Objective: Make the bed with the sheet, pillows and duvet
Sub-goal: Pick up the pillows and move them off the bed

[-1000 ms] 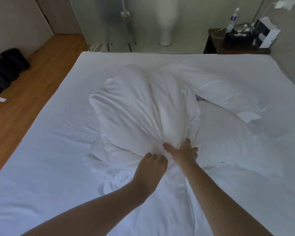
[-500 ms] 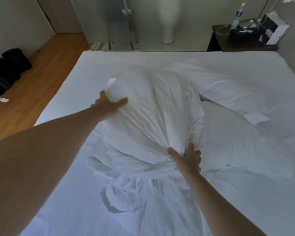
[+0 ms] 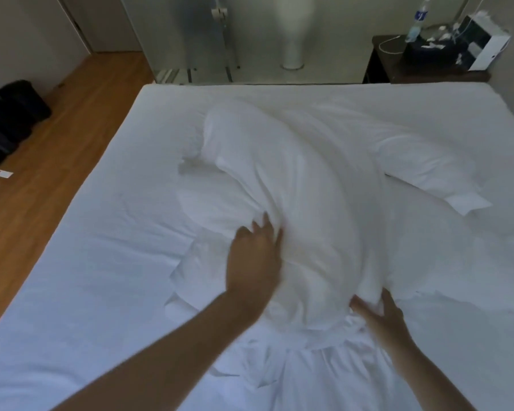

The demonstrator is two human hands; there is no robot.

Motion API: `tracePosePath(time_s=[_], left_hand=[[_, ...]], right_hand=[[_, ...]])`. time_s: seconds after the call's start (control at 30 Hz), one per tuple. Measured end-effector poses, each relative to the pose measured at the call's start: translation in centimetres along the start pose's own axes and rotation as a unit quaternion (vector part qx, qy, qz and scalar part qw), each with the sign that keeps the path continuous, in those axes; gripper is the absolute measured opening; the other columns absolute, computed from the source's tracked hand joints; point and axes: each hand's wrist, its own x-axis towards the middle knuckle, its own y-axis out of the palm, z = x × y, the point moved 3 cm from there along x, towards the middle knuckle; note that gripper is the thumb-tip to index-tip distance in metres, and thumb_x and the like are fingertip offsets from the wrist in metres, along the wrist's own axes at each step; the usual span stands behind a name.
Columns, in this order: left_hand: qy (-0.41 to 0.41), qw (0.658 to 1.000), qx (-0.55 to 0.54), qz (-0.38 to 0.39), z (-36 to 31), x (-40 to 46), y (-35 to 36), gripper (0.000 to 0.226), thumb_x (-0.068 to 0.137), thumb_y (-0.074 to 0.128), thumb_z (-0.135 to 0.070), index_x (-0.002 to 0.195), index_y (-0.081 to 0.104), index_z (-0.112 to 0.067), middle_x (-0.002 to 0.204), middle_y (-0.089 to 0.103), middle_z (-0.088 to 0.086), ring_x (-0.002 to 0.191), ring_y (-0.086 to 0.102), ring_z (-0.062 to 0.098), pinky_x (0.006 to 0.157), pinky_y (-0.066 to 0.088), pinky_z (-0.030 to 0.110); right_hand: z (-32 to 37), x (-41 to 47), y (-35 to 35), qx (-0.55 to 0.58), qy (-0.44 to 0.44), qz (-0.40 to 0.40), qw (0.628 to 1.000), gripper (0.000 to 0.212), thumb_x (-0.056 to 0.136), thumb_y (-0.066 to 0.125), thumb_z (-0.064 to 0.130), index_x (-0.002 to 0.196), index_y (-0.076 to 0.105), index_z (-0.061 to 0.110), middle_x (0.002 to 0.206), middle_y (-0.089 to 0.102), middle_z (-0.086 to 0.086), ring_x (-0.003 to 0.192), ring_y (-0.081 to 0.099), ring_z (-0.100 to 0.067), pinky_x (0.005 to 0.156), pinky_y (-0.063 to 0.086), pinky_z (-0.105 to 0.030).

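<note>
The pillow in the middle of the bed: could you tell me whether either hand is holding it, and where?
The right hand grips the pillow at its near bunched end; the left hand presses on its left side.

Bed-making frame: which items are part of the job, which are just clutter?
Job:
- pillow, left hand pressing it, right hand gripping its near end
- second pillow
- sheet

Clutter:
- water bottle
- nightstand
- white box
- black bags

Lighting: dim, cool, even; soft shadows in the white bedding. Left hand [image 3: 254, 259] motion-blurred. Wide-angle bending at frame edges; overall softness.
</note>
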Motion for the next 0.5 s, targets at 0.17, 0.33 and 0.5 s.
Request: tracePosePath(time_s=[0.17,0.33,0.5], left_hand=[[0.01,0.988,0.031,0.152,-5.8,-3.2,2.2,0.06,0.066,0.071,-0.002,0.125,0.062,0.008,0.106,0.066,0.036,0.08,0.07,0.036,0.052,0.055,0.03],[-0.066,0.967,-0.005,0.246,-7.9,-3.9,3.8,0.057,0.081,0.029,0.008,0.132,0.02,0.031,0.113,0.055,0.047,0.086,0.07,0.042,0.055,0.057,0.031],[-0.103,0.963,-0.021,0.248,-9.9,-4.0,6.0,0.044,0.088,0.013,0.025,0.13,0.015,0.034,0.119,0.045,0.053,0.096,0.067,0.051,0.06,0.06,0.036]], right_hand=[[3.0,-2.2,-4.3,0.106,0.048,0.093,0.989,0.1,0.032,0.081,0.06,0.126,0.062,0.031,0.13,0.065,-0.005,0.116,0.06,-0.029,0.1,0.045,-0.048],[16.8,-4.6,-4.9,0.022,-0.149,-0.047,0.987,0.11,0.06,0.051,0.095,0.151,0.035,0.035,0.155,0.031,-0.002,0.141,0.036,-0.028,0.108,0.032,-0.041],[27.5,-4.7,2.6,-0.267,-0.313,-0.081,0.908,0.116,0.067,0.055,0.088,0.156,-0.002,0.04,0.164,0.004,-0.004,0.152,0.008,-0.032,0.118,0.01,-0.066]])
